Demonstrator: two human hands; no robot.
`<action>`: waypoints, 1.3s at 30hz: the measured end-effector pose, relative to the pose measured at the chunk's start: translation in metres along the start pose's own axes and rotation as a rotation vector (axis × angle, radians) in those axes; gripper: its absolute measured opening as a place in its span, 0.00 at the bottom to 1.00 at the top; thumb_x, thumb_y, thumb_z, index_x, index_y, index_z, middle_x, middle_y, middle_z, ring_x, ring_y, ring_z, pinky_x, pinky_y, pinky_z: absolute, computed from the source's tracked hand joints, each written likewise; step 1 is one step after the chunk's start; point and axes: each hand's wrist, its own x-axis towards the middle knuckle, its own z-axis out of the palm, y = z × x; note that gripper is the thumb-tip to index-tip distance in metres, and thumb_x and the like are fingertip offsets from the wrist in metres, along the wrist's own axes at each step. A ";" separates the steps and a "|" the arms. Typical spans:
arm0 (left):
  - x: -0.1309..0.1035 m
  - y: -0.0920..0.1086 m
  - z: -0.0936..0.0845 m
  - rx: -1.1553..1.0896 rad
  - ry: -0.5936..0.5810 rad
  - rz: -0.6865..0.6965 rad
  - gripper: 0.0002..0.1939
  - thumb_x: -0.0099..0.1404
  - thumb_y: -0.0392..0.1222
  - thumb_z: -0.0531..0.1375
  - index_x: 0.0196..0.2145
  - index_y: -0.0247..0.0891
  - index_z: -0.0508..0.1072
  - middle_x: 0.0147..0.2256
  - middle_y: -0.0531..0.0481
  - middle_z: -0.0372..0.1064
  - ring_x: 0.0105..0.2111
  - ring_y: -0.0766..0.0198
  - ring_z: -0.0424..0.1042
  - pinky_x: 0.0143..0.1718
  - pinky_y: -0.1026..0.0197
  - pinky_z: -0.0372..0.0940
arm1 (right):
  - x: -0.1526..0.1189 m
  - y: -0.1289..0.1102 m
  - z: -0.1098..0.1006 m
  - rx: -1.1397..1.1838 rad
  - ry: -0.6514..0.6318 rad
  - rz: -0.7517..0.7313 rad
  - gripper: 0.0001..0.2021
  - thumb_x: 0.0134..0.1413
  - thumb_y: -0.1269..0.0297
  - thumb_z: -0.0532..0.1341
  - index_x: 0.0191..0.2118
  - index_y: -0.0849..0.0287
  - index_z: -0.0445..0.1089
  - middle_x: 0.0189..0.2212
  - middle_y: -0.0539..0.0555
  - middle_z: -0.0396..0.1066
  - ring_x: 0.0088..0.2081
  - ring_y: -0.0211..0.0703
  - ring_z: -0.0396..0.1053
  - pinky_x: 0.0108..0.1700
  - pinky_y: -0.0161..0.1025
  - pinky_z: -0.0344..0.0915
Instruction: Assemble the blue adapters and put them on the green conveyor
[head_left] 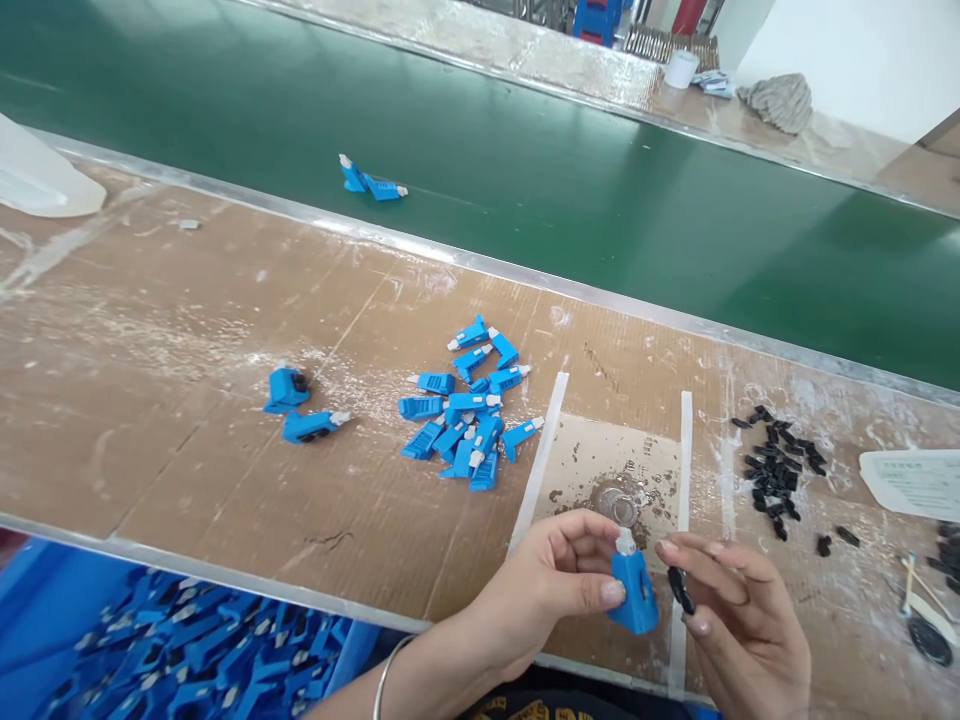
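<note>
My left hand grips a blue plastic part with a whitish tip pointing up and a slot in the side turned to the right. Just right of it, my right hand pinches a small black piece between thumb and fingers, apart from the blue part. A pile of similar blue parts lies on the cardboard to the left of my hands. Two more blue parts, with black pieces on them, lie farther left. Loose black pieces are scattered to the right.
Behind the cardboard-covered bench runs a green conveyor belt carrying two blue parts. A blue bin full of blue parts stands at lower left. At right are a white plastic piece, cotton swabs and a black round cap.
</note>
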 end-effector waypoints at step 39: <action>-0.049 0.097 -0.084 1.536 1.327 1.142 0.14 0.63 0.44 0.62 0.46 0.43 0.76 0.40 0.46 0.75 0.42 0.52 0.73 0.50 0.49 0.66 | 0.057 0.026 -0.089 -1.268 0.171 -0.340 0.17 0.70 0.55 0.52 0.44 0.60 0.73 0.41 0.59 0.76 0.40 0.51 0.74 0.43 0.47 0.70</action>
